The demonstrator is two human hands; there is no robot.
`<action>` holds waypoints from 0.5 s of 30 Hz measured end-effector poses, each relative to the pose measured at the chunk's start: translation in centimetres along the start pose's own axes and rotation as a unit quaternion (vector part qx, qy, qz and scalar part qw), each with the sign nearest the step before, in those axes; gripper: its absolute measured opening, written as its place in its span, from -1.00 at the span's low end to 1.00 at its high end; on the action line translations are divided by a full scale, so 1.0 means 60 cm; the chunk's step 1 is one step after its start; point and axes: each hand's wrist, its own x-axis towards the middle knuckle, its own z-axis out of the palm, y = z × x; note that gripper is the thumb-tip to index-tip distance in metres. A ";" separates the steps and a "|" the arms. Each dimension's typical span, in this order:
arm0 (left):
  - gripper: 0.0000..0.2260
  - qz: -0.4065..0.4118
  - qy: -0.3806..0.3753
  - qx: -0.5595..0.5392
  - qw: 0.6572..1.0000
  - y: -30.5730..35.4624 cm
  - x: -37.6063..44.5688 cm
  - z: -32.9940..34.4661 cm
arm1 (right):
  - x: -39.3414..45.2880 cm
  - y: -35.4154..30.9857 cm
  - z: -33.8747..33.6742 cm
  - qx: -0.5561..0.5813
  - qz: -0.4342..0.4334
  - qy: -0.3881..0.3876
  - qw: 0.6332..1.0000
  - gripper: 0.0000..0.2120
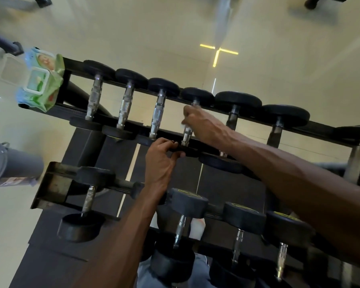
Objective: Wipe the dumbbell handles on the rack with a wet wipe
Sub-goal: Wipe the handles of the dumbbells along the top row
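A black two-tier rack (195, 140) holds a row of black dumbbells with chrome handles. My right hand (202, 123) grips the handle (187, 135) of the fourth dumbbell from the left on the top tier, with a white wet wipe (183, 126) wrapped under its fingers. My left hand (161, 161) holds the near black head (187, 151) of that same dumbbell, fingers curled on its edge. Three chrome handles (158, 114) to the left stand bare.
A green and blue wet wipe pack (41, 80) with a white lid sits on the rack's far left end. The lower tier (50, 183) carries several larger dumbbells. A grey cylinder (13, 163) lies on the pale floor at left.
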 end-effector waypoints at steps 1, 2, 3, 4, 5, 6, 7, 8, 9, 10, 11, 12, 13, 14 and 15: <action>-0.83 0.000 0.003 -0.005 1.000 0.000 0.000 0.000 | 0.008 0.014 -0.003 -0.008 0.027 0.039 0.999 -0.85; -0.83 -0.001 0.005 -0.006 1.000 0.000 -0.001 0.000 | 0.013 0.024 0.000 -0.020 0.041 0.066 0.997 -0.87; -0.84 -0.002 0.005 -0.006 1.000 0.000 -0.001 0.001 | 0.014 0.030 0.011 -0.036 0.036 0.070 0.996 -0.87; -0.83 -0.001 0.004 -0.006 1.000 -0.001 -0.001 0.000 | 0.007 0.028 0.026 -0.027 0.012 0.054 0.998 -0.87; -0.83 0.003 0.002 -0.003 1.000 -0.002 -0.002 0.000 | -0.006 0.020 0.042 -0.017 -0.030 0.015 0.999 -0.86; -0.82 0.007 0.000 0.001 1.000 -0.002 -0.003 -0.001 | -0.020 0.007 0.056 -0.021 -0.079 -0.032 0.996 -0.84; -0.82 0.009 -0.004 0.007 1.000 -0.002 -0.003 -0.001 | -0.032 -0.003 0.062 -0.036 -0.117 -0.077 0.989 -0.81; -0.82 0.012 -0.007 0.010 1.000 -0.002 -0.003 -0.001 | -0.037 -0.004 0.061 -0.044 -0.139 -0.100 0.984 -0.78; -0.82 0.012 -0.006 0.011 1.000 -0.003 -0.002 -0.001 | -0.031 0.000 0.049 -0.038 -0.131 -0.101 0.985 -0.77; -0.82 0.010 -0.002 0.007 1.000 -0.002 -0.002 -0.002 | -0.016 0.008 0.032 -0.030 -0.106 -0.091 0.990 -0.78; -0.82 0.007 0.000 0.000 1.000 -0.002 -0.001 -0.002 | -0.001 0.020 0.017 -0.020 -0.071 -0.065 0.995 -0.79; -0.82 0.006 -0.001 -0.005 1.000 -0.002 0.000 -0.001 | 0.014 0.033 0.006 -0.009 -0.035 -0.019 0.999 -0.80; -0.82 0.006 -0.001 -0.006 1.000 -0.003 0.000 0.000 | 0.024 0.043 0.000 -0.003 -0.002 0.027 1.000 -0.82; -0.82 0.006 0.001 -0.005 1.000 -0.003 -0.002 0.000 | 0.026 0.045 0.003 -0.003 0.016 0.054 0.998 -0.83; -0.81 0.005 0.002 -0.004 1.000 -0.003 -0.003 0.000 | 0.023 0.042 0.015 -0.014 0.011 0.054 0.998 -0.82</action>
